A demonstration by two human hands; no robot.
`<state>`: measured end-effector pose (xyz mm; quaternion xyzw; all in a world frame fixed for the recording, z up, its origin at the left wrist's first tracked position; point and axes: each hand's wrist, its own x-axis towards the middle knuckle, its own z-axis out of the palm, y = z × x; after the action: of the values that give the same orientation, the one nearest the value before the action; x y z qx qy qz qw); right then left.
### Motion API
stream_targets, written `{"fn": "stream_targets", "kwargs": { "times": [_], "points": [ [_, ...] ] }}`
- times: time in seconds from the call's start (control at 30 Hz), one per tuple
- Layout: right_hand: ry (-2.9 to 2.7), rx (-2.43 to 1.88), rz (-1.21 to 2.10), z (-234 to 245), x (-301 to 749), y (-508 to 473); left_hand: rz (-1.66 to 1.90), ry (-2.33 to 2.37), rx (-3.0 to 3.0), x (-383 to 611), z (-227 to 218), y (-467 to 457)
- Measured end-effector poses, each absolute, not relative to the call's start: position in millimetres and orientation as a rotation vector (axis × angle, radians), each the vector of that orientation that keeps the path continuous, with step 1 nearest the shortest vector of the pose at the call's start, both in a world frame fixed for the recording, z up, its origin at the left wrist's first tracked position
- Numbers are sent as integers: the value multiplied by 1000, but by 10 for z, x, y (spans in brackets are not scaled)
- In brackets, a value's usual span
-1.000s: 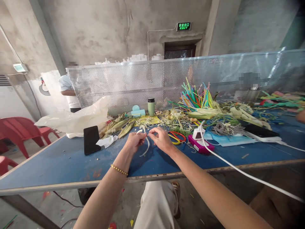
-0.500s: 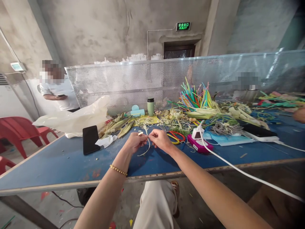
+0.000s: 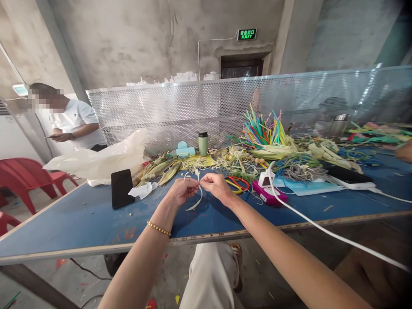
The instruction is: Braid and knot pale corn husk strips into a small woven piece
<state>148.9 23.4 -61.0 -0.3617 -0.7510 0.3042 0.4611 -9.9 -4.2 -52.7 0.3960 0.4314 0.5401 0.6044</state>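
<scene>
Over the blue table (image 3: 80, 223), my left hand (image 3: 182, 191) and my right hand (image 3: 217, 187) meet fingertip to fingertip. Both pinch a thin pale husk strip (image 3: 196, 201) whose loose end curls down onto the table below them. A gold bracelet (image 3: 159, 228) sits on my left wrist. Just behind my right hand lie red and yellow scissors (image 3: 238, 183).
A black phone (image 3: 121, 188), crumpled paper (image 3: 143, 189), corn husks (image 3: 161, 168), a green flask (image 3: 203, 143), coloured strips (image 3: 264, 131), a pink charger (image 3: 268, 194) with a white cable (image 3: 322, 229). A perforated metal screen (image 3: 225, 107) backs the table. A person (image 3: 72, 126) stands left, by red chairs (image 3: 25, 176).
My hands have stayed together on the strip, shifting only slightly. The person at the left has stepped out from behind the screen into fuller view.
</scene>
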Motion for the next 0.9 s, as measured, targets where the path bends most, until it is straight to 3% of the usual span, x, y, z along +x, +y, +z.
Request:
{"fn": "stream_targets", "kwargs": {
  "times": [0.4, 0.73, 0.9],
  "points": [
    [-1886, -877, 695, -608, 1494, 230, 1264, 967, 949, -107, -528, -44],
    [-1624, -772, 1242, -578, 1522, 195, 1220, 892, 1143, -70, -558, -76],
    [-1569, -737, 1291, -579, 1519, 211, 1207, 835, 1140, -58, -550, -98]
  ]
}}
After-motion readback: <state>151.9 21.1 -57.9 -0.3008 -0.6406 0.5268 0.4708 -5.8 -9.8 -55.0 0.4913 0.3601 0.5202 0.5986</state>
